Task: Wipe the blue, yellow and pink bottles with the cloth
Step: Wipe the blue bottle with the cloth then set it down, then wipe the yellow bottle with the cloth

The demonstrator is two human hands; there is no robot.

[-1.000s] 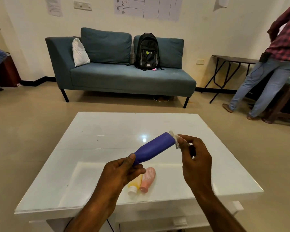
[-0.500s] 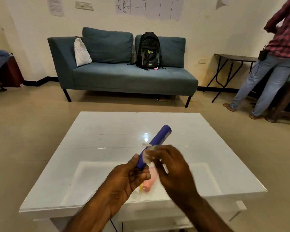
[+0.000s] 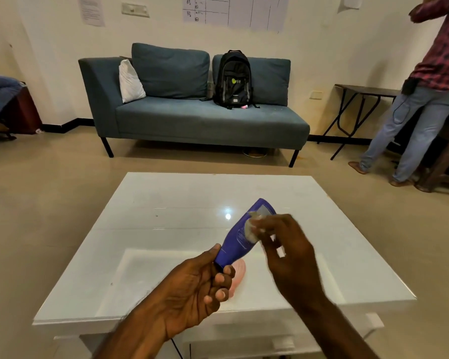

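- Two bare hands work: left hand [image 3: 192, 288] grips the slanted blue plastic bottle [image 3: 244, 234] by its lower end.
- Right hand [image 3: 288, 252] pinches a small white cloth [image 3: 252, 229] against the bottle's side.
- Beneath the left fingers lies a pink bottle [image 3: 237, 277].

Head-worn wide view, facing forward and down, close over white table [image 3: 166, 229]; sofa [image 3: 192, 120] beyond

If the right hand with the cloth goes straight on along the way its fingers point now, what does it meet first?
Probably nothing new: the right hand already presses the cloth against the blue bottle, so the bottle's side blocks it. Depth is hard to judge.
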